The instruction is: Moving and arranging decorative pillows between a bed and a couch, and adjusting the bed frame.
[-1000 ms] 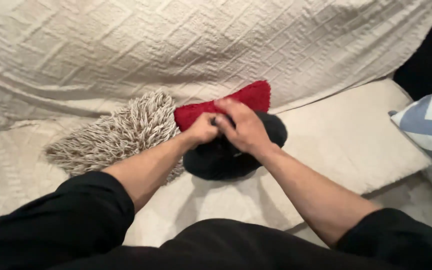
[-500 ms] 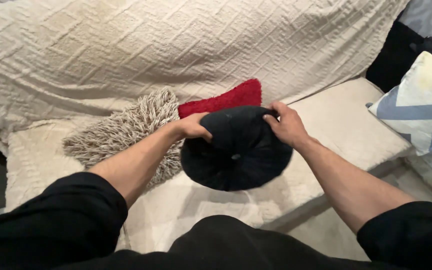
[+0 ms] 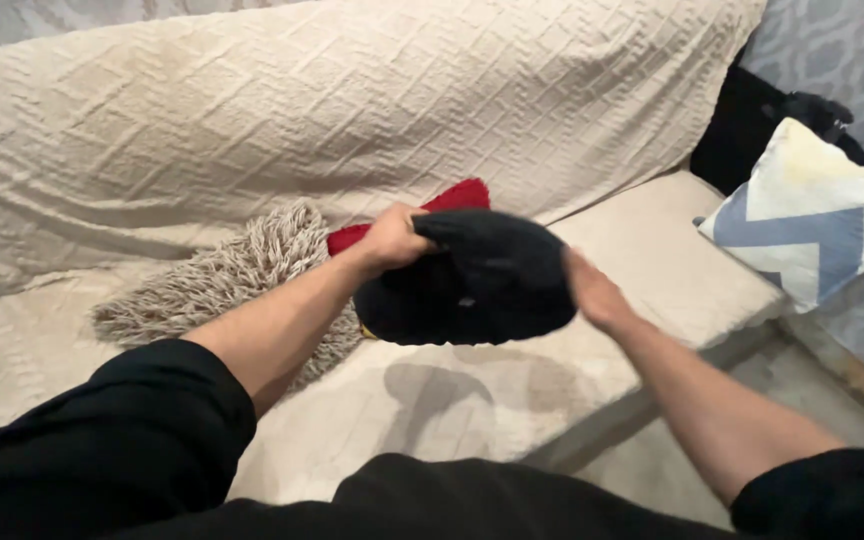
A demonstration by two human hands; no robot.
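Black round cushion (image 3: 472, 280) lifted btwn hands: left hand (image 3: 392, 238) pinches top edge, right hand (image 3: 592, 292) flat vs right side. Red cushion (image 3: 452, 198), shaggy beige cushion (image 3: 222, 280) behind.

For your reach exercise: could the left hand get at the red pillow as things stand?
Probably yes. The left hand grips the black cushion right beside the red pillow, with nothing between them, though it would have to let go first.

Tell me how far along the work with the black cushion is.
Done: shaggy beige pillow and red fuzzy pillow lie against the sofa back. In hand: round black cushion, left hand gripping its edge, right hand flat against its side. Left: cushion not yet set down.
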